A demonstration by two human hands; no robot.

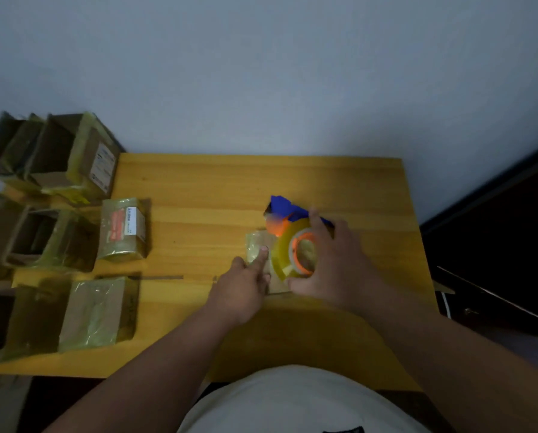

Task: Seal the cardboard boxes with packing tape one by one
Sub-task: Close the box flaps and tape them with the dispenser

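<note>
A small cardboard box (pixel 256 245) lies on the wooden table (pixel 199 189) just in front of me, mostly hidden under my hands. My right hand (pixel 333 260) grips a tape dispenser (pixel 296 248) with a yellowish tape roll, an orange core and a blue body, held over the box's right part. My left hand (pixel 246 285) lies on the box's near left part, its index finger stretched out and pressing the taped top.
Several cardboard boxes crowd the table's left side: open ones at the far left (pixel 52 151), a taped labelled box (pixel 124 229), and a taped box near the front (pixel 99 310). A dark piece of furniture (pixel 495 260) stands right of the table.
</note>
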